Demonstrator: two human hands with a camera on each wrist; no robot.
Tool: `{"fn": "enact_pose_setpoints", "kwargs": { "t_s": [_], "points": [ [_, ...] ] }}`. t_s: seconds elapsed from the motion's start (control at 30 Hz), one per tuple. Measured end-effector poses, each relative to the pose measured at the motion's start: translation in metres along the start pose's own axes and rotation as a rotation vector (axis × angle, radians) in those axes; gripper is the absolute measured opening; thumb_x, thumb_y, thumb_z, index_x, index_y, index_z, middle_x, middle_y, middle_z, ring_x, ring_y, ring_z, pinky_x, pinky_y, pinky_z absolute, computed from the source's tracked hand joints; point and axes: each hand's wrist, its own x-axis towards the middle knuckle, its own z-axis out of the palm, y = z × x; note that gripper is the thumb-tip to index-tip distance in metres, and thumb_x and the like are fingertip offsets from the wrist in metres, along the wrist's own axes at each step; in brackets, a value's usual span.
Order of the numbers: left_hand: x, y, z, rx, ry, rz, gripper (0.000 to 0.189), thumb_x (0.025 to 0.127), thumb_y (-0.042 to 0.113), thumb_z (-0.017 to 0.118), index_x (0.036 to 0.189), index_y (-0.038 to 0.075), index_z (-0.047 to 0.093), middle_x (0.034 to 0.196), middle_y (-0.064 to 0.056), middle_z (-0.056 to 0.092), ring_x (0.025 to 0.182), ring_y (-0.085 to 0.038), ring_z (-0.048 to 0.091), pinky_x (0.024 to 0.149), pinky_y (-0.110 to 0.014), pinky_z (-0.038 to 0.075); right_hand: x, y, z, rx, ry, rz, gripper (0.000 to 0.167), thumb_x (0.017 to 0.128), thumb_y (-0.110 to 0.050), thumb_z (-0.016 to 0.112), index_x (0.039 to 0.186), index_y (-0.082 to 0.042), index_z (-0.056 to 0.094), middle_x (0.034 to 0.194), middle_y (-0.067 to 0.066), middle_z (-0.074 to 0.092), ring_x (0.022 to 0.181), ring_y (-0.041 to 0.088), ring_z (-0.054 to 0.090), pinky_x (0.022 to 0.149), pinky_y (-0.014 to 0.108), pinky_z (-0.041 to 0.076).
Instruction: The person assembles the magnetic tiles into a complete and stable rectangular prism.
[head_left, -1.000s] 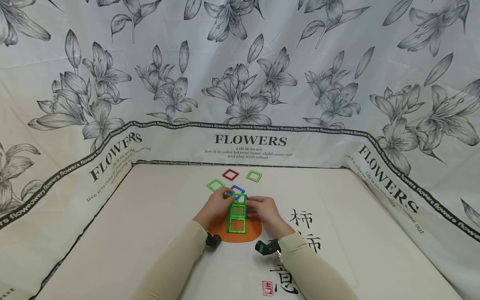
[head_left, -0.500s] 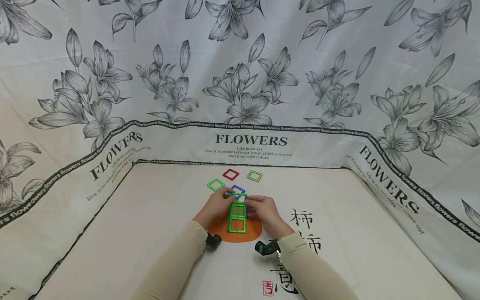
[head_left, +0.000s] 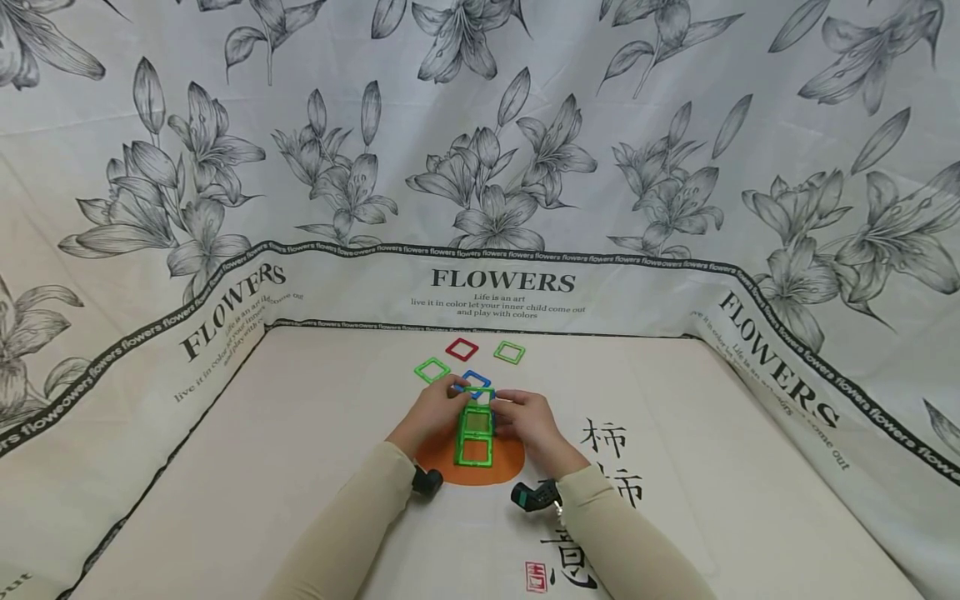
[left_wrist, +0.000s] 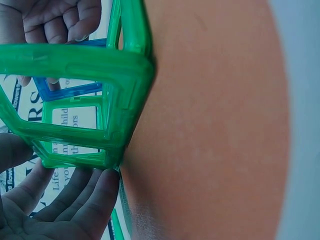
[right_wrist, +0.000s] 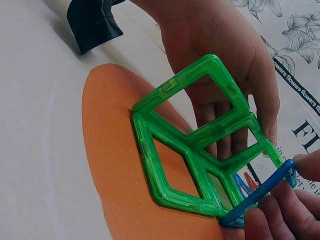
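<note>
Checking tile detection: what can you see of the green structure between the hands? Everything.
The green structure is made of open square frames, glossy, translucent and plastic-looking, set edge to edge. Panels meet at an angle, so it is not all flat. It sits on the orange circle, its length running front to back. The left hand holds its far end. A blue frame pinched by the right hand seems to meet it; attachment is unclear.

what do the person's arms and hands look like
Long, plain, pale beige fabric sleeves reach towards both wrists. The left hand and right hand are bare, without gloves. A curved black device shows at the left wrist; a similar black device at the right has a small green patch. A tiny silvery thing beside it is unclear.
</note>
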Motion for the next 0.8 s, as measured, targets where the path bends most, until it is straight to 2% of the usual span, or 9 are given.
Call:
{"fn": "enact_pose_setpoints", "kwargs": {
  "t_s": [0.17, 0.43, 0.57, 0.8],
  "points": [
    [0.0, 0.0, 0.0, -0.007, -0.001, -0.004, 0.029, 0.096, 0.035, 0.057, 0.121, 0.021, 0.059, 0.114, -0.008, 0.063, 0.1, -0.023, 0.058, 0.095, -0.045, 0.049, -0.001, -0.001, -0.001, -0.012, -0.004, -0.006, 0.04, 0.093, -0.022, 0.064, 0.128, -0.003, 0.061, 0.103, 0.015, 0.07, 0.084, 0.02, 0.068, 0.077, 0.035, 0.059],
    [0.001, -0.002, -0.001, -0.013, -0.006, 0.007, 0.028, 0.096, 0.034, 0.057, 0.12, 0.021, 0.06, 0.114, -0.008, 0.064, 0.101, -0.023, 0.058, 0.095, -0.045, 0.049, 0.001, -0.002, -0.003, -0.025, -0.011, -0.025, 0.04, 0.092, -0.022, 0.065, 0.127, -0.004, 0.062, 0.093, 0.012, 0.07, 0.073, 0.022, 0.066, 0.072, 0.035, 0.058],
    [0.001, -0.002, -0.001, -0.025, -0.012, -0.005, 0.028, 0.096, 0.036, 0.057, 0.12, 0.022, 0.06, 0.115, -0.008, 0.063, 0.103, -0.024, 0.058, 0.098, -0.046, 0.048, 0.001, -0.002, -0.007, -0.045, -0.022, -0.02, 0.041, 0.091, -0.024, 0.067, 0.127, -0.005, 0.062, 0.092, 0.013, 0.069, 0.074, 0.026, 0.066, 0.071, 0.036, 0.058],
    [0.001, -0.002, -0.001, -0.025, -0.02, 0.01, 0.029, 0.096, 0.036, 0.056, 0.121, 0.022, 0.059, 0.117, -0.009, 0.064, 0.105, -0.023, 0.059, 0.097, -0.047, 0.048, 0.006, -0.004, -0.013, -0.226, -0.038, -0.047, 0.042, 0.09, -0.026, 0.066, 0.127, -0.006, 0.061, 0.096, 0.011, 0.071, 0.073, 0.022, 0.064, 0.069, 0.033, 0.057]
  ]
}}
